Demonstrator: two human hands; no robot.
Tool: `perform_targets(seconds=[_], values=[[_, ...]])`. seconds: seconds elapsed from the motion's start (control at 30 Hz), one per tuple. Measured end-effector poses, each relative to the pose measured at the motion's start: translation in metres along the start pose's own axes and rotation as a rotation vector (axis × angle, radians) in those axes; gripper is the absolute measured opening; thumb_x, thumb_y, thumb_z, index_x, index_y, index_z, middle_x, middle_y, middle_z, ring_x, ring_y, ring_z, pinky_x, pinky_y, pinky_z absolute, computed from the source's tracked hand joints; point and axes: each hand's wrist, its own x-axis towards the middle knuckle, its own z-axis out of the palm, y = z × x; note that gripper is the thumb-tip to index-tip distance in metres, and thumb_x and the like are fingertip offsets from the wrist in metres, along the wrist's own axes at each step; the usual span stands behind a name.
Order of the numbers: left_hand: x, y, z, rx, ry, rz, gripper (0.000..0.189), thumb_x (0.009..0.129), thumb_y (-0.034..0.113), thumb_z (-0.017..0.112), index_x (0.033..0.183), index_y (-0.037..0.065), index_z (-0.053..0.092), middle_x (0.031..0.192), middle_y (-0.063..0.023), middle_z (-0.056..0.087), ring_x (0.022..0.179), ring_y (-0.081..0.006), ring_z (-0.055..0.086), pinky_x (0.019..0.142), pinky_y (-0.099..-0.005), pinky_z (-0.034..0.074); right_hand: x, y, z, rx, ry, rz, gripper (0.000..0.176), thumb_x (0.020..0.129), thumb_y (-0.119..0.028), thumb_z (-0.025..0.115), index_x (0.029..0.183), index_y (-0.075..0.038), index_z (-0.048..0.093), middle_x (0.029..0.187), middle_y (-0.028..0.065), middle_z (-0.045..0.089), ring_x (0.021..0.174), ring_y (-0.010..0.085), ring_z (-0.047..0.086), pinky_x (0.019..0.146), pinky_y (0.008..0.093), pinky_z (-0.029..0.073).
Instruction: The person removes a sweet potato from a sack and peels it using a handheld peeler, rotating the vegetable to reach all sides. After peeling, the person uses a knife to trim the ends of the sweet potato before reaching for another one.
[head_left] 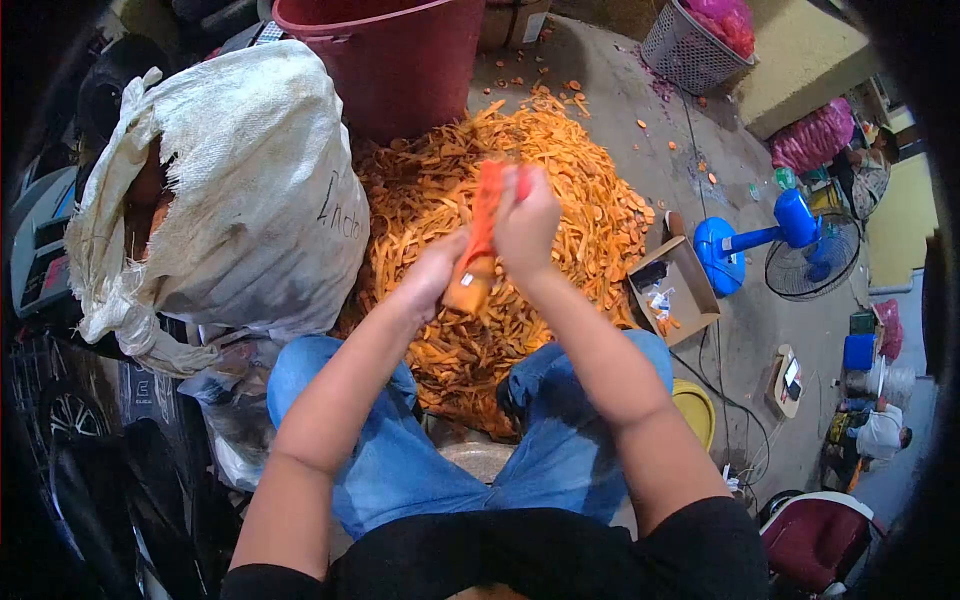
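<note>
A long orange carrot (484,225) is held slanting over a large heap of orange peelings (590,200) between my knees. My left hand (435,268) is closed round the carrot's lower part, near its thick, pale orange end. At its upper part my right hand (528,212) is closed on something small and red, blurred by motion, pressed against the carrot. What exactly the red thing is cannot be made out.
A white sack (250,190) stands at the left, beside a big red tub (385,70). To the right are an open cardboard box (680,285), a blue fan (780,225) and a cable. A person (880,432) is at the far right.
</note>
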Motion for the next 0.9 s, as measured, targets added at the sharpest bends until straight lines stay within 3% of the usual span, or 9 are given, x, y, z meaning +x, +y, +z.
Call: perform_targets(seconds=[0.2, 0.27, 0.37, 0.43, 0.5, 0.6, 0.67, 0.77, 0.9], values=[[-0.018, -0.005, 0.014, 0.112, -0.113, 0.018, 0.032, 0.085, 0.022, 0.034, 0.112, 0.005, 0.04, 0.091, -0.0033, 0.054, 0.074, -0.0105, 0.054, 0.064, -0.0229, 0.045, 0.086, 0.066, -0.048, -0.2, 0.413, 0.204, 0.019, 0.08, -0.017, 0.045, 0.072, -0.001, 0.049, 0.062, 0.0118, 0.053, 0.057, 0.0243, 0.052, 0.051, 0.0342, 0.038], [-0.02, 0.004, 0.017, 0.078, -0.062, -0.024, 0.032, 0.085, 0.023, 0.035, 0.11, 0.005, 0.041, 0.09, -0.0034, 0.055, 0.075, -0.0119, 0.055, 0.065, -0.0254, 0.045, 0.09, 0.084, -0.044, 0.33, 0.432, 0.324, 0.021, 0.08, -0.019, 0.045, 0.073, 0.0, 0.048, 0.061, 0.0074, 0.052, 0.055, 0.0182, 0.049, 0.052, 0.032, 0.037], [-0.011, 0.007, 0.007, 0.052, -0.037, -0.177, 0.028, 0.083, 0.025, 0.037, 0.1, 0.005, 0.046, 0.087, -0.0072, 0.055, 0.073, -0.0166, 0.056, 0.06, -0.0295, 0.047, 0.049, 0.017, -0.031, 0.413, 0.192, 0.428, 0.019, 0.08, -0.018, 0.048, 0.075, 0.001, 0.049, 0.062, 0.0045, 0.051, 0.056, 0.0145, 0.045, 0.054, 0.027, 0.038], [-0.005, 0.003, 0.003, 0.001, -0.047, -0.191, 0.028, 0.083, 0.025, 0.036, 0.099, 0.005, 0.046, 0.087, -0.0081, 0.055, 0.071, -0.0168, 0.056, 0.06, -0.0293, 0.047, 0.011, 0.003, -0.011, 0.427, 0.055, 0.083, 0.018, 0.08, -0.017, 0.048, 0.075, 0.0, 0.049, 0.062, 0.0063, 0.05, 0.055, 0.0144, 0.045, 0.053, 0.0282, 0.038], [-0.006, 0.004, 0.009, -0.071, -0.008, -0.194, 0.03, 0.083, 0.026, 0.033, 0.098, 0.003, 0.046, 0.086, -0.0097, 0.055, 0.07, -0.0175, 0.056, 0.06, -0.0315, 0.048, -0.018, -0.017, -0.011, 0.254, -0.121, 0.134, 0.018, 0.079, -0.018, 0.047, 0.075, 0.0, 0.048, 0.059, 0.01, 0.05, 0.051, 0.0193, 0.046, 0.049, 0.0307, 0.037], [-0.004, 0.004, 0.0, 0.066, -0.055, -0.11, 0.03, 0.084, 0.024, 0.031, 0.098, 0.003, 0.046, 0.086, -0.0104, 0.055, 0.071, -0.0184, 0.057, 0.06, -0.0332, 0.049, -0.017, -0.011, -0.009, 0.134, -0.147, 0.079, 0.017, 0.079, -0.017, 0.047, 0.074, -0.001, 0.048, 0.057, 0.0132, 0.049, 0.049, 0.0263, 0.047, 0.048, 0.0332, 0.037], [-0.002, 0.002, 0.0, 0.069, -0.082, -0.011, 0.03, 0.085, 0.023, 0.028, 0.099, 0.002, 0.045, 0.085, -0.0118, 0.056, 0.07, -0.0184, 0.057, 0.06, -0.0324, 0.048, 0.005, 0.008, -0.004, 0.055, 0.044, 0.061, 0.021, 0.079, -0.021, 0.046, 0.073, -0.001, 0.049, 0.057, 0.0145, 0.051, 0.052, 0.0309, 0.049, 0.049, 0.0368, 0.038], [-0.014, 0.001, 0.0, 0.178, -0.183, -0.12, 0.033, 0.086, 0.026, 0.029, 0.103, 0.001, 0.041, 0.082, -0.0134, 0.056, 0.069, -0.0181, 0.057, 0.061, -0.0289, 0.048, 0.06, 0.05, -0.02, -0.158, 0.316, 0.218, 0.025, 0.08, -0.024, 0.044, 0.073, 0.0, 0.049, 0.059, 0.0151, 0.052, 0.055, 0.0302, 0.05, 0.052, 0.0378, 0.038], [-0.016, 0.004, 0.008, 0.114, -0.131, -0.055, 0.031, 0.085, 0.026, 0.032, 0.103, 0.003, 0.041, 0.082, -0.0123, 0.056, 0.069, -0.0171, 0.057, 0.06, -0.0275, 0.047, 0.069, 0.066, -0.028, -0.031, 0.414, 0.304, 0.023, 0.08, -0.021, 0.045, 0.074, 0.001, 0.049, 0.062, 0.0117, 0.053, 0.056, 0.0254, 0.051, 0.053, 0.0357, 0.039]])
